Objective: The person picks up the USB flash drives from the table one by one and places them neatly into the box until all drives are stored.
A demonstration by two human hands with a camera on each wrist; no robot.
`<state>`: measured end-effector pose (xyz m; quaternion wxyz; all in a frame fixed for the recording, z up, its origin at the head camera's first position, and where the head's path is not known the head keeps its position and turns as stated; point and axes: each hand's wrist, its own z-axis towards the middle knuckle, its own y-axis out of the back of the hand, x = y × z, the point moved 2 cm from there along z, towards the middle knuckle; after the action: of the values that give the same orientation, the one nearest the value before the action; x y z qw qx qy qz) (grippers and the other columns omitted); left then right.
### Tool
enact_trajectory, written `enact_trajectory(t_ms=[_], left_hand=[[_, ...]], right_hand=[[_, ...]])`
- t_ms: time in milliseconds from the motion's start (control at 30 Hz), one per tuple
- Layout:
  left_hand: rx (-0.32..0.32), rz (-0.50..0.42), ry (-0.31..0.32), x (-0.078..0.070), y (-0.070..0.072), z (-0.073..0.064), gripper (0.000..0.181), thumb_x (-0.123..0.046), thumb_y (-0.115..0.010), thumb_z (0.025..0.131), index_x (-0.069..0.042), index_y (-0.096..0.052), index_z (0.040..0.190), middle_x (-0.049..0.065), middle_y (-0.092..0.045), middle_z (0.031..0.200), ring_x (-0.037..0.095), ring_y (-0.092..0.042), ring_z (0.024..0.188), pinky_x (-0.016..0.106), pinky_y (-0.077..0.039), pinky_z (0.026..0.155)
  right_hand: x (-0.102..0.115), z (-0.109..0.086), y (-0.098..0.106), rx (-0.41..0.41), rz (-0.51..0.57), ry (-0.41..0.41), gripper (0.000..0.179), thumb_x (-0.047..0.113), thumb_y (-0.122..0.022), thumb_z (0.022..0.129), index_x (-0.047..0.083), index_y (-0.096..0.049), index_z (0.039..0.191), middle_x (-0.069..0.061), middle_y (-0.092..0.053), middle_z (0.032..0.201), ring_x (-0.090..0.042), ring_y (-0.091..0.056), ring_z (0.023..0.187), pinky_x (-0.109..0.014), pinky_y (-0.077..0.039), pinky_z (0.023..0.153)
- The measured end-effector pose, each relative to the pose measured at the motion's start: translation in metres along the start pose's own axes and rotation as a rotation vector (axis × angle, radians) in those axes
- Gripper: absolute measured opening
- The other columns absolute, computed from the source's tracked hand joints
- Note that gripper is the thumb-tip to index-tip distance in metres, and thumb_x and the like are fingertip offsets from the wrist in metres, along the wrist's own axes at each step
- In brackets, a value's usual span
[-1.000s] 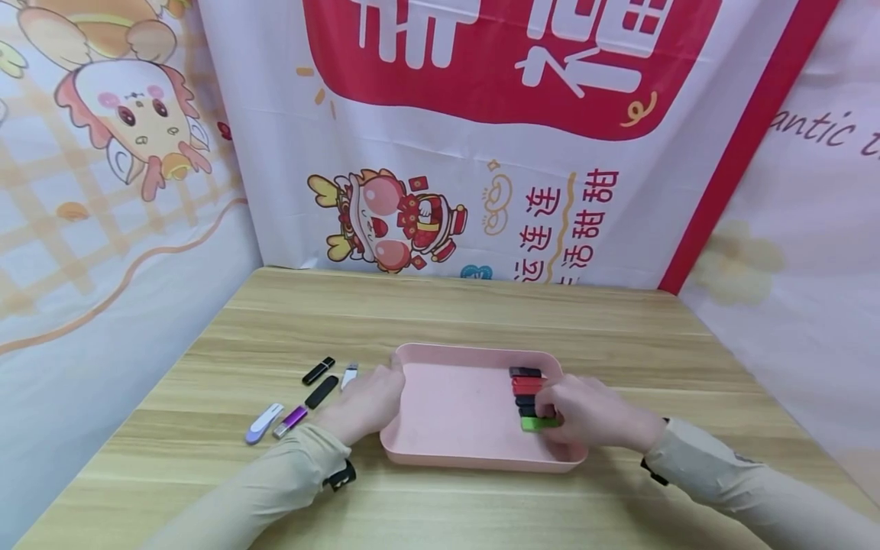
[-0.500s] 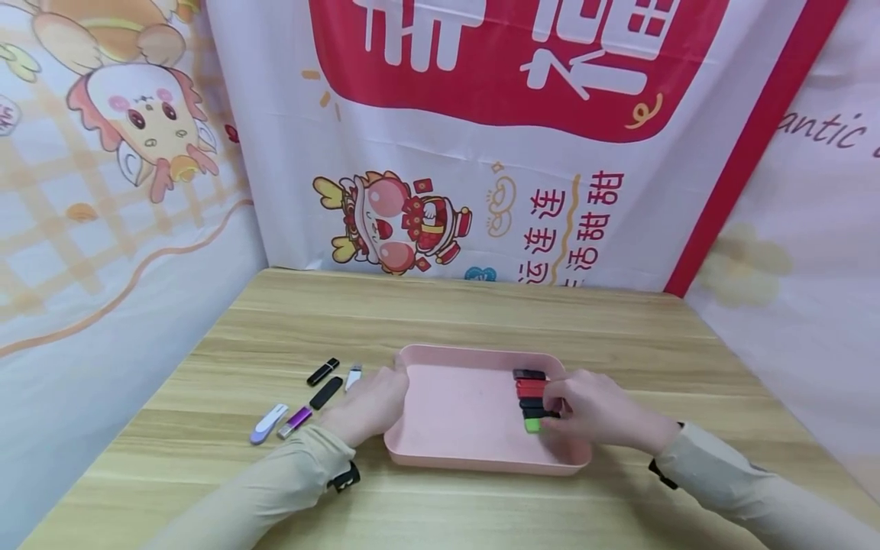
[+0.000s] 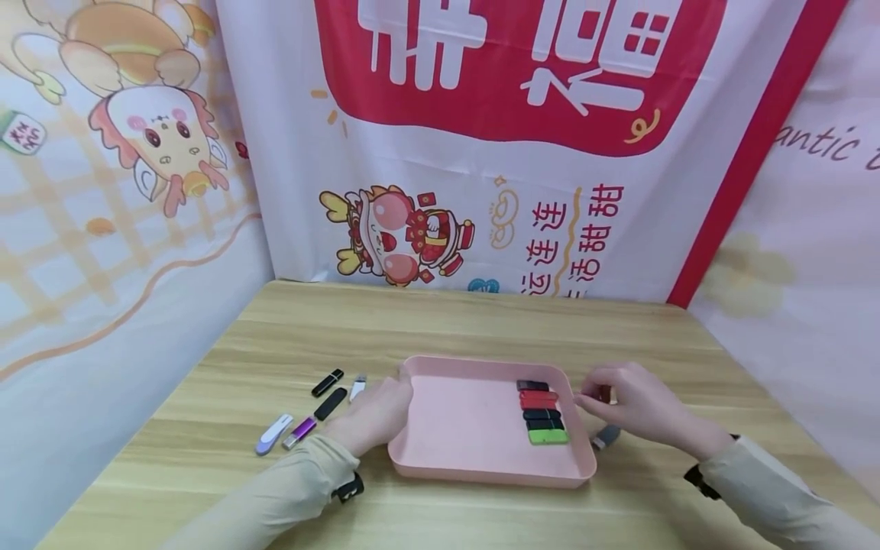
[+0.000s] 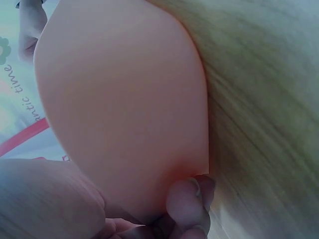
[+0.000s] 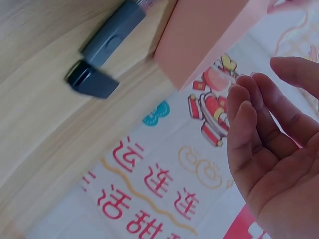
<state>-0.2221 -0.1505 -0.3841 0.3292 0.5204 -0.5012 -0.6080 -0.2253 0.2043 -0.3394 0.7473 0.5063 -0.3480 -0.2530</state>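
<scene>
My left hand (image 3: 378,412) grips the left wall of the pink tray (image 3: 474,478); in the left wrist view its fingers (image 4: 187,201) curl round the edge. Inside the tray, a column of USB sticks lies along the right side: dark ones, a red stick (image 3: 538,399) and, lowest, a green stick (image 3: 548,437). My right hand (image 3: 639,401) hovers just outside the tray's right wall, fingers loosely bent and holding nothing, as the right wrist view shows. Below it on the table are a grey USB stick (image 5: 113,35) and a short black piece (image 5: 93,80).
Left of the tray lie two black USB sticks, a purple stick (image 3: 300,432), a white-and-lavender one (image 3: 273,435) and a white one (image 3: 358,387), partly behind my left hand. Printed cloth (image 3: 440,160) hangs behind the wooden table (image 3: 481,325).
My right hand has left the USB sticks in the tray and moved right, over the tray's wall. The green stick now shows whole. The left hand stays at the tray's left wall.
</scene>
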Motion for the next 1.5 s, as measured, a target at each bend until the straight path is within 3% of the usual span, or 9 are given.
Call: enact_trajectory(t_ms=[267,400,700,900,1100,1300,1500], left_hand=[[-0.003,0.014,0.001,0.002,-0.005,-0.001,0.052,0.0,-0.041,0.099,0.016,-0.025,0.145,0.02,-0.06,0.084,0.02,-0.052,0.057,0.033,-0.044,0.046],[-0.012,0.028,-0.001,0.002,-0.005,0.0,0.051,0.0,-0.041,0.098,0.017,-0.026,0.145,0.017,-0.058,0.079,0.02,-0.052,0.056,0.033,-0.043,0.045],[-0.035,0.035,-0.007,0.002,-0.002,-0.001,0.053,0.002,-0.04,0.096,0.017,-0.026,0.145,0.012,-0.052,0.069,0.019,-0.049,0.052,0.033,-0.041,0.044],[-0.043,0.039,-0.009,0.002,-0.003,0.0,0.052,0.002,-0.042,0.096,0.017,-0.027,0.144,0.015,-0.055,0.073,0.02,-0.05,0.054,0.033,-0.042,0.044],[-0.035,0.036,-0.013,0.001,-0.004,0.001,0.052,0.001,-0.041,0.098,0.017,-0.026,0.145,0.013,-0.053,0.071,0.019,-0.049,0.052,0.032,-0.041,0.042],[-0.026,0.037,-0.01,-0.001,-0.005,0.001,0.052,0.001,-0.041,0.098,0.016,-0.026,0.145,0.014,-0.054,0.071,0.019,-0.049,0.052,0.031,-0.04,0.042],[-0.03,0.043,-0.007,-0.001,-0.005,0.001,0.052,0.001,-0.042,0.098,0.016,-0.026,0.145,0.017,-0.057,0.077,0.02,-0.051,0.055,0.032,-0.042,0.043]], right_hand=[[-0.019,-0.012,0.008,-0.019,-0.003,-0.008,0.012,0.019,-0.077,0.086,0.024,-0.067,0.082,0.018,-0.055,0.072,-0.004,-0.052,0.064,-0.024,-0.047,0.056],[-0.028,-0.016,0.014,-0.025,0.018,0.004,0.008,0.019,-0.077,0.087,0.019,-0.069,0.084,0.017,-0.058,0.075,-0.004,-0.055,0.067,-0.025,-0.049,0.058],[-0.054,-0.022,0.023,0.04,0.053,0.062,0.017,0.024,-0.081,0.083,0.016,-0.068,0.091,0.011,-0.063,0.084,-0.008,-0.059,0.075,-0.031,-0.053,0.063],[-0.068,-0.025,0.017,0.075,0.103,-0.006,0.02,0.026,-0.081,0.083,0.013,-0.069,0.093,0.012,-0.062,0.083,-0.009,-0.059,0.074,-0.027,-0.053,0.061],[-0.069,-0.025,0.005,0.065,0.086,-0.043,0.014,0.021,-0.08,0.083,0.014,-0.068,0.088,0.013,-0.061,0.078,-0.005,-0.057,0.071,-0.028,-0.051,0.061],[-0.066,-0.025,-0.002,0.126,0.133,-0.012,0.014,0.016,-0.08,0.083,0.012,-0.07,0.093,0.01,-0.063,0.083,-0.009,-0.059,0.074,-0.029,-0.053,0.061],[-0.065,-0.028,-0.004,0.121,0.169,0.098,0.021,0.004,-0.081,0.077,0.014,-0.07,0.092,0.004,-0.065,0.087,-0.017,-0.061,0.076,-0.031,-0.054,0.06]])
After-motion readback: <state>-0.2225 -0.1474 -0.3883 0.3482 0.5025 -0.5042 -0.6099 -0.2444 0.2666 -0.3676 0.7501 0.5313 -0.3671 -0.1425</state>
